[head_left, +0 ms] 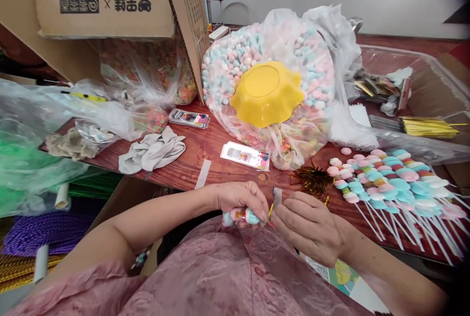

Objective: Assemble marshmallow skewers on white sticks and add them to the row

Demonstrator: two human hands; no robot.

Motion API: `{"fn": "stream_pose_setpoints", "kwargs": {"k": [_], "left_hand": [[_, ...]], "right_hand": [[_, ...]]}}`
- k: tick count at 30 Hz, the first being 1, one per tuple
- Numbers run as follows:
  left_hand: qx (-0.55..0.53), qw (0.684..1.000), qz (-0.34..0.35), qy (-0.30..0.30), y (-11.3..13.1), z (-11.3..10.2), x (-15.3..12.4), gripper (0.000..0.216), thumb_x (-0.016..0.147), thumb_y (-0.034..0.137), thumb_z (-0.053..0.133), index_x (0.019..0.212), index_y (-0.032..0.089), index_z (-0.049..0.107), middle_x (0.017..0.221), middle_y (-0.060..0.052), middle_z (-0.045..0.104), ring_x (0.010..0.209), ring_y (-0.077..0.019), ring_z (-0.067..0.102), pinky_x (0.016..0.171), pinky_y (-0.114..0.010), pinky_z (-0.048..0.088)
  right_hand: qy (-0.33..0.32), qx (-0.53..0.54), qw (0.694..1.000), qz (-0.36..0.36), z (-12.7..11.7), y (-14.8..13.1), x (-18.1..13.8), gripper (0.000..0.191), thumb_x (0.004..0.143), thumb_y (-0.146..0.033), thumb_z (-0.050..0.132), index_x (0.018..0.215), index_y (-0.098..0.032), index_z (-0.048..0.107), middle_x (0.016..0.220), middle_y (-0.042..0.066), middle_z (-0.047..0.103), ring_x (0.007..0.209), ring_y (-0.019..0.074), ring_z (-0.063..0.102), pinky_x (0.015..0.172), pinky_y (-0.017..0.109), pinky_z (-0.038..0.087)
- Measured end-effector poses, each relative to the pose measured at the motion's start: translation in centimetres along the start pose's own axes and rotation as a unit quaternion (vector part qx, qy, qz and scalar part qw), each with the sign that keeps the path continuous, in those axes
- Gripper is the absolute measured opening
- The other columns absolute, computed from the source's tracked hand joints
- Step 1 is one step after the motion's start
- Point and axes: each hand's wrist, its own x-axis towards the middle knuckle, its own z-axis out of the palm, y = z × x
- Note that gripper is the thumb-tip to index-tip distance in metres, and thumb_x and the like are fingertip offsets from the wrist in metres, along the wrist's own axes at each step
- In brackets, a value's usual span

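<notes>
My left hand (240, 198) is closed around a marshmallow skewer (240, 216) wrapped in clear film, held close to my chest. My right hand (312, 225) pinches a thin gold twist tie (270, 208) at the skewer's end, touching the left fingers. A loose heap of gold twist ties (312, 179) lies on the red-brown table (191, 157) just beyond my hands. To the right lies a row of several finished pastel marshmallow skewers (389, 184) on white sticks.
A big clear bag of pastel marshmallows (227, 66) carries an upturned yellow bowl (266, 92). A cardboard box (110, 5) stands at the back left, with a grey cloth (152, 152), small card packets (245, 155) and plastic bags. Coloured tinsel rolls (33, 233) sit low left.
</notes>
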Motion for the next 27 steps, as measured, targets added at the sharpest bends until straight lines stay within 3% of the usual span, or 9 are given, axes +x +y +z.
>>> {"fn": "stream_pose_setpoints", "kwargs": {"k": [6,10,14,17,20,21,23,25,27], "left_hand": [[0.072,0.99,-0.097,-0.078,0.1,-0.6,-0.2,0.018,0.059,0.026,0.082,0.067,0.012,0.073,0.052,-0.002,0.066,0.039,-0.0122,0.056,0.033,-0.018,0.043],[0.152,0.979,-0.096,-0.1,1.0,-1.7,-0.3,0.03,0.057,0.034,0.086,0.076,0.014,0.074,0.062,-0.001,0.068,0.055,-0.013,0.062,0.05,-0.021,0.052],[0.356,0.924,-0.1,-0.097,4.3,-3.2,-1.7,0.032,0.07,0.045,0.077,0.077,0.015,0.072,0.067,0.0,0.067,0.061,-0.0123,0.059,0.056,-0.022,0.047],[0.58,0.815,-0.023,0.002,6.8,-1.8,-3.8,0.035,0.076,0.048,0.072,0.067,0.015,0.068,0.059,0.001,0.058,0.056,-0.011,0.05,0.053,-0.023,0.037],[0.757,0.598,0.148,0.218,6.7,2.2,-5.4,0.021,0.084,0.032,0.064,0.072,0.014,0.068,0.074,-0.005,0.062,0.071,-0.0167,0.055,0.065,-0.029,0.04],[0.789,0.525,0.19,0.255,5.8,3.4,-5.5,0.018,0.087,0.022,0.058,0.075,0.015,0.068,0.081,-0.008,0.064,0.078,-0.0189,0.056,0.07,-0.032,0.042],[0.829,0.447,0.253,0.22,3.3,4.8,-4.9,0.021,0.089,0.012,0.049,0.081,0.016,0.068,0.087,-0.01,0.064,0.085,-0.021,0.056,0.073,-0.034,0.043],[0.825,0.457,0.291,0.159,0.8,4.1,-3.6,0.016,0.088,0.015,0.053,0.08,0.015,0.068,0.09,-0.01,0.065,0.086,-0.0215,0.056,0.071,-0.034,0.044],[0.748,0.556,0.305,0.197,-0.7,2.0,-2.2,0.022,0.087,0.034,0.061,0.082,0.014,0.068,0.096,-0.012,0.065,0.091,-0.0243,0.057,0.073,-0.035,0.047]], "right_hand": [[0.014,0.071,0.997,-0.023,1.7,0.0,0.4,0.024,0.093,-0.009,0.044,0.086,-0.011,0.067,0.086,0.009,0.07,0.069,0.0154,0.057,0.063,0.033,0.045],[-0.018,0.069,0.997,0.021,2.3,-0.5,0.7,0.028,0.095,-0.009,0.039,0.082,-0.013,0.063,0.074,0.007,0.066,0.065,0.0155,0.054,0.062,0.032,0.042],[-0.068,0.022,0.995,0.066,2.4,-1.0,0.9,0.028,0.095,-0.009,0.034,0.082,-0.015,0.059,0.072,0.005,0.061,0.065,0.0153,0.051,0.063,0.031,0.039],[-0.105,0.008,0.987,0.121,3.4,-0.5,0.5,0.027,0.092,-0.007,0.033,0.081,-0.017,0.056,0.071,0.004,0.058,0.064,0.0158,0.049,0.06,0.03,0.035],[-0.084,0.002,0.978,0.192,4.8,1.4,-0.1,0.024,0.085,-0.004,0.035,0.078,-0.018,0.053,0.069,0.003,0.056,0.062,0.0155,0.045,0.056,0.029,0.031],[-0.07,0.016,0.973,0.22,5.0,2.2,-0.2,0.022,0.083,-0.005,0.036,0.078,-0.018,0.053,0.069,0.003,0.055,0.061,0.0151,0.045,0.055,0.028,0.031],[-0.035,0.072,0.953,0.293,4.9,3.5,0.1,0.018,0.084,-0.01,0.039,0.075,-0.018,0.052,0.065,0.001,0.053,0.058,0.0132,0.044,0.054,0.027,0.031],[0.013,0.157,0.907,0.39,4.2,3.7,1.0,0.018,0.088,-0.017,0.043,0.071,-0.019,0.05,0.062,-0.002,0.05,0.057,0.0111,0.044,0.055,0.025,0.033],[0.061,0.275,0.833,0.476,3.7,2.7,2.2,0.021,0.089,-0.024,0.05,0.069,-0.019,0.051,0.061,-0.003,0.049,0.057,0.0099,0.043,0.055,0.023,0.034]]}}
